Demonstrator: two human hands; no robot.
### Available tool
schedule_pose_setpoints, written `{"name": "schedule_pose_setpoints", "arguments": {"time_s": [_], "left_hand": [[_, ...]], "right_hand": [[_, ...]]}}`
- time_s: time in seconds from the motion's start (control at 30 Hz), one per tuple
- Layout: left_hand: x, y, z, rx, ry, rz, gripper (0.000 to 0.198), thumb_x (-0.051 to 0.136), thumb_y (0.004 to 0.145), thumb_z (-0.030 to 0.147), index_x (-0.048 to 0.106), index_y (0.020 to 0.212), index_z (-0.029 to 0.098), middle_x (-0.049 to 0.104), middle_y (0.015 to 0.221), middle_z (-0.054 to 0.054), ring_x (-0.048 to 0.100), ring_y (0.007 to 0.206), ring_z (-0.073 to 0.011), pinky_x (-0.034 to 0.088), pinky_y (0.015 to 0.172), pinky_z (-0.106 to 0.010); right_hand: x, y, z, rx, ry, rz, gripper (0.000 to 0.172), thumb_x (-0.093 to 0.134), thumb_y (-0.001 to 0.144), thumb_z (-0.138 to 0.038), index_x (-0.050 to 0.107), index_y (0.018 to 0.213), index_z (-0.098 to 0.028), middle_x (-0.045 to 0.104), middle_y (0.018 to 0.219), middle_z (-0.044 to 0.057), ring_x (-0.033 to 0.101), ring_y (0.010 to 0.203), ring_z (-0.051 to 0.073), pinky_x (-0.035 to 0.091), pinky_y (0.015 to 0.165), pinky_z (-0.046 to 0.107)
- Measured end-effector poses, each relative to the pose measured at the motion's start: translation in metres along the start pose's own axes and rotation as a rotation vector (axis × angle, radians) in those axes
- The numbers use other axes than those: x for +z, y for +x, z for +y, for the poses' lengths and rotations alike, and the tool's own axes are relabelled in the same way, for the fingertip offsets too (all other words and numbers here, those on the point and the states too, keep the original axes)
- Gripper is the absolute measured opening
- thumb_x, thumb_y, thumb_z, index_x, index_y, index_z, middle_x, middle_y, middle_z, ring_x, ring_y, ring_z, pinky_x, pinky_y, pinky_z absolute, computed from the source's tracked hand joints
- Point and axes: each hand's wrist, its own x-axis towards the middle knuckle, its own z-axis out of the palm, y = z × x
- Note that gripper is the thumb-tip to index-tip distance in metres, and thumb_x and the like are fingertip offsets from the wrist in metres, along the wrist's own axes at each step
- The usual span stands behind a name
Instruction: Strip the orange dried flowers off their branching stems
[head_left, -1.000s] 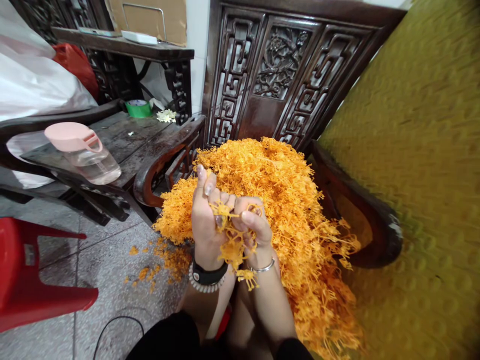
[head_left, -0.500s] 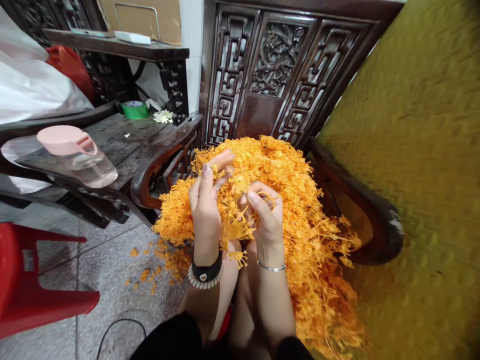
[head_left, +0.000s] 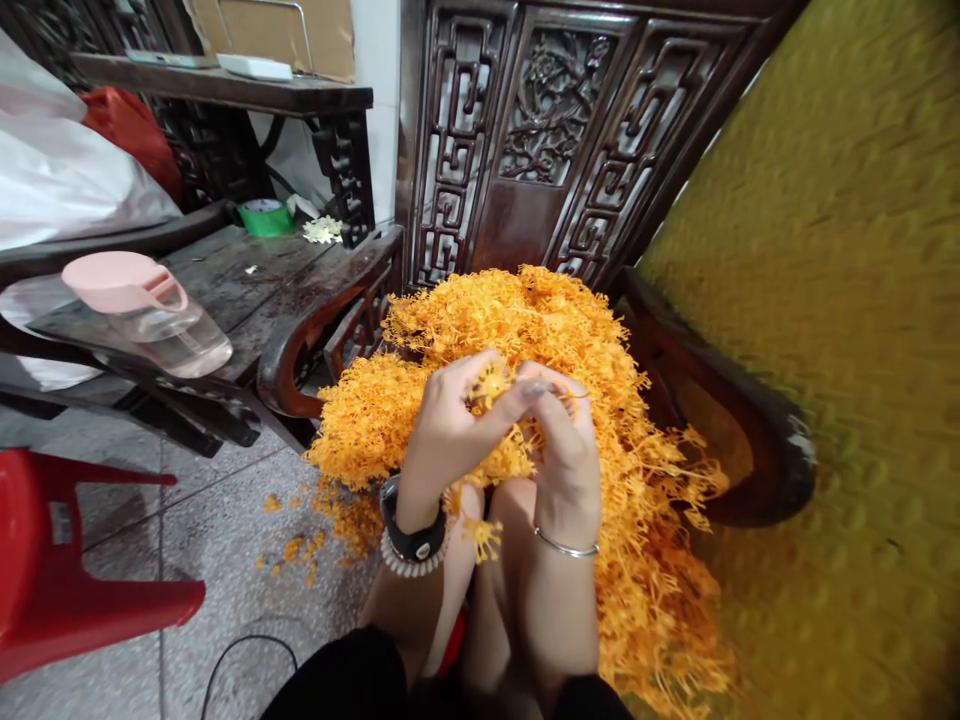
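Observation:
A thin, branching yellow-orange artificial flower piece is between my hands, above my knees. My left hand curls round it from the left, thumb reaching across to the right. Fingers closed, my right hand pinches the piece from the other side, and the two thumbs meet. Part of the piece is hidden behind the fingers. A loose spiky orange bit hangs or lies between my wrists, just above the knees. Behind both hands rises a big heap of the same orange pieces, heaped on a dark wooden chair.
Dark carved armrests flank the heap. On the wooden seat at left stand a pink-lidded bottle and green tape. A red stool is at lower left. Orange scraps and a black cable lie on the floor.
My left hand has come right and down, its spread fingers now curled in and its thumb at the right thumb. My right hand has shifted slightly right. The heap looks the same.

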Motion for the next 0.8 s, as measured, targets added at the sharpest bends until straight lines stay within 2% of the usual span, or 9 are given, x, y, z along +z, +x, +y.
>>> {"name": "schedule_pose_setpoints", "arguments": {"time_s": [0.1,0.23,0.4,0.5,0.57,0.63,0.67,0.73,0.8], "left_hand": [[0.009,0.001,-0.002,0.01,-0.124,0.014,0.045,0.051,0.085,0.048,0.04,0.053,0.019,0.034,0.053,0.002,0.036,0.05,-0.0102,0.029,0.047,-0.025],[0.024,-0.004,-0.004,-0.087,-0.484,0.036,0.052,0.046,0.085,0.055,0.029,0.052,0.019,0.026,0.051,0.004,0.027,0.043,-0.0079,0.023,0.04,-0.024],[0.026,-0.013,0.011,-0.123,-0.549,-0.027,0.056,0.045,0.085,0.057,0.029,0.048,0.018,0.028,0.051,0.003,0.027,0.044,-0.0074,0.026,0.041,-0.023],[0.016,-0.008,0.018,-0.068,-0.63,0.086,0.059,0.042,0.087,0.056,0.025,0.047,0.017,0.021,0.047,0.004,0.024,0.041,-0.0073,0.026,0.036,-0.02],[0.008,-0.003,0.018,0.004,-0.718,0.218,0.059,0.042,0.088,0.055,0.021,0.047,0.017,0.014,0.046,0.004,0.018,0.039,-0.0076,0.02,0.032,-0.018],[0.004,0.002,0.017,0.083,-0.753,0.31,0.056,0.043,0.089,0.051,0.026,0.047,0.017,0.015,0.046,0.004,0.017,0.039,-0.0075,0.017,0.031,-0.017],[0.004,0.003,0.016,0.106,-0.738,0.315,0.052,0.043,0.09,0.048,0.035,0.049,0.018,0.019,0.046,0.004,0.019,0.039,-0.0071,0.019,0.031,-0.016],[0.008,0.004,0.014,0.102,-0.692,0.241,0.037,0.045,0.091,0.043,0.056,0.065,0.019,0.032,0.051,0.004,0.026,0.041,-0.0065,0.024,0.034,-0.017],[0.013,0.002,0.013,0.075,-0.656,0.147,0.02,0.05,0.089,0.038,0.062,0.09,0.022,0.041,0.058,0.003,0.027,0.042,-0.006,0.023,0.035,-0.018]], "right_hand": [[0.002,0.0,0.0,0.038,0.073,-0.036,0.041,0.059,0.074,-0.048,0.037,0.053,-0.021,0.028,0.049,-0.004,0.022,0.045,0.008,0.019,0.043,0.026],[0.008,-0.005,0.0,-0.034,0.303,-0.031,0.042,0.056,0.074,-0.043,0.031,0.049,-0.021,0.024,0.042,-0.006,0.018,0.038,0.007,0.018,0.039,0.026],[0.011,-0.01,0.007,-0.149,0.312,-0.119,0.042,0.058,0.072,-0.045,0.037,0.044,-0.022,0.036,0.037,-0.004,0.032,0.036,0.009,0.024,0.038,0.026],[0.009,-0.007,0.009,-0.241,0.283,-0.102,0.05,0.051,0.073,-0.061,0.031,0.046,-0.024,0.024,0.031,-0.007,0.023,0.031,0.009,0.023,0.036,0.026],[0.008,-0.006,0.005,-0.281,0.305,-0.009,0.053,0.044,0.074,-0.068,0.024,0.051,-0.025,0.01,0.03,-0.011,0.012,0.028,0.008,0.018,0.033,0.025],[0.005,-0.007,-0.003,-0.277,0.331,0.083,0.052,0.045,0.078,-0.062,0.019,0.055,-0.023,0.007,0.032,-0.012,0.007,0.028,0.007,0.016,0.032,0.024],[0.004,-0.008,-0.007,-0.254,0.332,0.114,0.049,0.047,0.08,-0.056,0.019,0.056,-0.023,0.009,0.034,-0.011,0.009,0.029,0.007,0.017,0.033,0.024],[0.002,-0.011,-0.015,-0.187,0.306,0.127,0.042,0.051,0.081,-0.044,0.023,0.057,-0.023,0.017,0.041,-0.008,0.015,0.033,0.008,0.02,0.036,0.025],[0.0,-0.013,-0.019,-0.131,0.275,0.125,0.037,0.053,0.081,-0.039,0.029,0.059,-0.023,0.021,0.05,-0.006,0.02,0.04,0.008,0.023,0.039,0.026]]}}
